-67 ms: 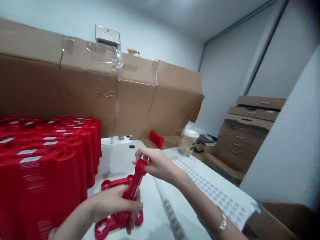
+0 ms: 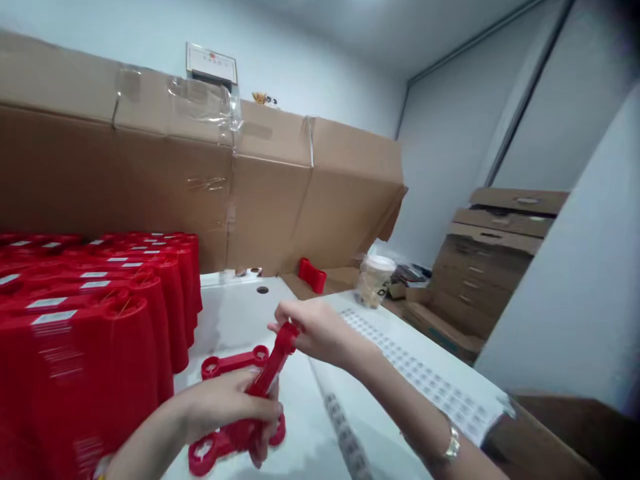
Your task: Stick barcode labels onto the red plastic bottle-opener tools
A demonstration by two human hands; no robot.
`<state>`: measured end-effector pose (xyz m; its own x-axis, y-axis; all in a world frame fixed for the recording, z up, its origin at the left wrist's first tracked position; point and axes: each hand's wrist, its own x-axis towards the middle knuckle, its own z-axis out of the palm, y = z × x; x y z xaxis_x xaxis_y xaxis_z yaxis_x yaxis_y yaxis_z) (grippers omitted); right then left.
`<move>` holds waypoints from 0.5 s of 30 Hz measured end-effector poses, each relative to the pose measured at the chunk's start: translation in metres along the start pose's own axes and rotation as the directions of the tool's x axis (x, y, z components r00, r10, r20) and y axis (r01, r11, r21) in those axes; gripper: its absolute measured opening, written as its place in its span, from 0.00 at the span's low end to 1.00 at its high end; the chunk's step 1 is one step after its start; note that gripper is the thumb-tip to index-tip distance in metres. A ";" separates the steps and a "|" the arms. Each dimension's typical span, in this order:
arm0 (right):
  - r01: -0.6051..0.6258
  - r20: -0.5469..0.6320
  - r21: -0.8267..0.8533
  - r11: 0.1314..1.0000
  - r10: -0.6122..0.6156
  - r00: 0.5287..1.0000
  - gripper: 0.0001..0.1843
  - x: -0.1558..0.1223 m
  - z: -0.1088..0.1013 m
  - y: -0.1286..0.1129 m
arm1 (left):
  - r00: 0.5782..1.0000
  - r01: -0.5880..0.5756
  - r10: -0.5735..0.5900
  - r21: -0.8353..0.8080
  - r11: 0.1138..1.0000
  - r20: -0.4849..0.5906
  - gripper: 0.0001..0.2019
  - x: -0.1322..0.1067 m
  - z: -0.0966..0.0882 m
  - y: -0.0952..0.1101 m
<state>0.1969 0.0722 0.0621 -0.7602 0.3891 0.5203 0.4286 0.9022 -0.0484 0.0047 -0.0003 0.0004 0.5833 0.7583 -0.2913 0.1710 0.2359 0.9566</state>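
Red piece (image 2: 269, 375) slanting at seven o'clock
Red stacks (image 2: 95, 363), eight o'clock, could topple if bumped; left hand (image 2: 245, 408), fingers clasping the piece, and right hand (image 2: 311, 328), fingers closed on its top, could drop it if slack.

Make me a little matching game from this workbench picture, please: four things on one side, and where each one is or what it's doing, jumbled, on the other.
Things
1. Lidded cup
2. Framed sheet
3. Left hand
4. Bracelet

Places and states
A. On the wall, above the cardboard in the picture
B. Around the right arm
C. Near the far end of the printed label sheet
D. Wrapped around a red piece

Right pairs: 1-C, 2-A, 3-D, 4-B
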 end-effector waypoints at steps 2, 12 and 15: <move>-0.001 0.013 -0.010 1.000 0.001 1.000 0.11 -0.014 0.002 0.002 | 0.999 0.049 -0.049 0.027 0.998 -0.010 0.08 0.003 0.003 0.000; -0.025 0.125 -0.228 0.973 0.055 0.991 0.09 -0.071 0.005 -0.007 | 0.967 0.208 -0.176 0.173 0.963 -0.184 0.03 0.009 0.027 -0.011; -0.019 0.206 -0.339 0.940 0.094 0.974 0.13 -0.082 -0.010 -0.027 | 0.971 0.208 -0.178 0.199 0.958 -0.158 0.04 0.010 0.032 -0.015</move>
<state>0.2527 0.0139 0.0293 -0.8009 0.5020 0.3264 0.5831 0.7780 0.2341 0.0335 -0.0162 -0.0166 0.4102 0.7907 -0.4545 0.4428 0.2630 0.8572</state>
